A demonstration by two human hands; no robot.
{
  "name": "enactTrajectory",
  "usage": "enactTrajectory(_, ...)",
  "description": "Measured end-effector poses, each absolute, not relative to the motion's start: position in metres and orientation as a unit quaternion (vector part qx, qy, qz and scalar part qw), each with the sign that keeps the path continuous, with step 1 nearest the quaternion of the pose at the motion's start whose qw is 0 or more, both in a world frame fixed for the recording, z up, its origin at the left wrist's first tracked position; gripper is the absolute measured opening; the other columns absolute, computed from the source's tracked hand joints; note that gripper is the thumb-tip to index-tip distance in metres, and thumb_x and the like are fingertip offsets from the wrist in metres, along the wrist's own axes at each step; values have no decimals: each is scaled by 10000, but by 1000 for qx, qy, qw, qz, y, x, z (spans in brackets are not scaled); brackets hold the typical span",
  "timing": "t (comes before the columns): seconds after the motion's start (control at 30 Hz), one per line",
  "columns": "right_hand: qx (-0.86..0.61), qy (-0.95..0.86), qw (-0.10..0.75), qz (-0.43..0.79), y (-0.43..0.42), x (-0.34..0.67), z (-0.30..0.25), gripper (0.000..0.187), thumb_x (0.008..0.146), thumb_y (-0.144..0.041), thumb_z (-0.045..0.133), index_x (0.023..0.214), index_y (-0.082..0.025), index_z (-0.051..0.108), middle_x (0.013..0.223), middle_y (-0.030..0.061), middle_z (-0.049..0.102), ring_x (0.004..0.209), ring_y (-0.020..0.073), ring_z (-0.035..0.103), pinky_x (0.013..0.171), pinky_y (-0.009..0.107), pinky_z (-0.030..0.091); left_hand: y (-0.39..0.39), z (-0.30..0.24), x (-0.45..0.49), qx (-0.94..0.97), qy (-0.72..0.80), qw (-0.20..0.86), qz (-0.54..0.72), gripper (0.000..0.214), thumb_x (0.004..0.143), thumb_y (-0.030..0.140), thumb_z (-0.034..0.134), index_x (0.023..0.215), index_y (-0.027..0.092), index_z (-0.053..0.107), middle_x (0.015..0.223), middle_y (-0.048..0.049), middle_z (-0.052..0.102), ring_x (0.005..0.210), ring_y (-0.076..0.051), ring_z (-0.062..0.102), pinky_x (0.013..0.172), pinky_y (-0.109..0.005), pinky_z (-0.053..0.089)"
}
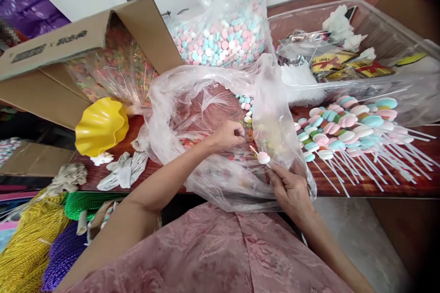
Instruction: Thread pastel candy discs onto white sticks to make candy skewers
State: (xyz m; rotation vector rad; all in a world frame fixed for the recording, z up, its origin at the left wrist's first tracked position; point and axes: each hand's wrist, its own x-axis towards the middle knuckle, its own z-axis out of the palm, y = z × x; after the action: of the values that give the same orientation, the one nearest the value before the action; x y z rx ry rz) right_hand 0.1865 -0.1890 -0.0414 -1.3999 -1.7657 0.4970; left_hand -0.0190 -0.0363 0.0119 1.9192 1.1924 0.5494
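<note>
My left hand [228, 135] reaches into an open clear plastic bag [206, 100] and pinches at small coloured candy rings [248, 132] lying inside. My right hand [290, 187] is closed on a thin white stick [268, 165] with a pink candy disc [263, 158] threaded near its tip, held at the bag's mouth. A heap of finished candy sticks [350, 130] in pink, blue and white lies on the wooden table [395, 187] just to the right.
A full bag of pastel candies [223, 36] stands behind. An open cardboard box [68, 59] with wrapped candy sits at the left, a yellow wavy bowl [101, 124] before it. A clear plastic bin [385, 36] holds packets at the right. Coloured cord bundles [34, 238] lie lower left.
</note>
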Motion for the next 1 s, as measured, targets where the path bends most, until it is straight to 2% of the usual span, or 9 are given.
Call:
enactTrajectory(0.1, -541, -710, 410, 188, -188, 184, -33, 223, 944, -207, 508, 947, -148, 724, 627, -4, 640, 515, 125, 570, 533, 241, 445, -62, 23, -33, 618, 452, 568, 300, 211, 631, 238, 795, 780, 127, 695, 676, -1, 644, 600, -105, 560, 576, -239, 442)
enactTrajectory(0.17, -528, -722, 411, 179, -187, 181, -28, 217, 940, -198, 516, 956, -143, 725, 623, -3, 647, 504, 127, 574, 525, 244, 448, -80, 29, -41, 578, 439, 590, 354, 241, 632, 289, 836, 776, 136, 716, 714, -14, 664, 630, -111, 584, 600, -251, 476)
enactTrajectory(0.27, -507, -742, 406, 165, -187, 175, -25, 207, 939, -186, 527, 979, -150, 727, 698, 20, 709, 535, 140, 624, 542, 251, 470, -101, 29, -48, 594, 432, 517, 440, 186, 634, 275, 865, 695, 156, 736, 727, -17, 664, 698, -113, 594, 655, -249, 487)
enactTrajectory(0.37, -495, -765, 384, 147, -187, 169, -25, 243, 931, -160, 512, 1058, -147, 719, 871, 69, 768, 674, 187, 713, 602, 275, 517, -114, 20, -51, 609, 429, 443, 499, 126, 660, 233, 857, 718, 180, 759, 752, -18, 670, 745, -114, 605, 698, -249, 489)
enactTrajectory(0.47, -493, -786, 351, 125, -187, 166, -23, 279, 933, -156, 492, 1108, -148, 710, 953, 93, 776, 762, 224, 743, 630, 298, 540, -120, 10, -54, 619, 424, 401, 525, 69, 707, 194, 822, 743, 189, 764, 770, -19, 673, 754, -109, 608, 696, -245, 487)
enactTrajectory(0.7, -507, -803, 305, 66, -192, 160, -12, 278, 966, -179, 455, 1067, -124, 708, 927, 104, 777, 711, 237, 742, 598, 312, 530, -123, 1, -58, 606, 434, 372, 553, 70, 696, 115, 772, 713, 172, 736, 757, -2, 655, 697, -88, 606, 610, -203, 486)
enactTrajectory(0.87, -518, -807, 282, 42, -195, 159, -15, 272, 970, -187, 443, 1006, -141, 708, 875, 96, 771, 617, 212, 710, 545, 293, 478, -128, 0, -55, 642, 452, 311, 536, 109, 709, 58, 686, 706, 163, 717, 739, 1, 635, 651, -77, 591, 558, -178, 481)
enactTrajectory(1.0, -529, -809, 254, 46, -194, 158, -17, 280, 961, -171, 431, 990, -143, 707, 896, 97, 770, 626, 199, 706, 539, 279, 454, -130, -3, -52, 688, 432, 253, 525, 158, 712, 23, 633, 732, 158, 712, 746, -6, 638, 657, -82, 594, 573, -191, 480)
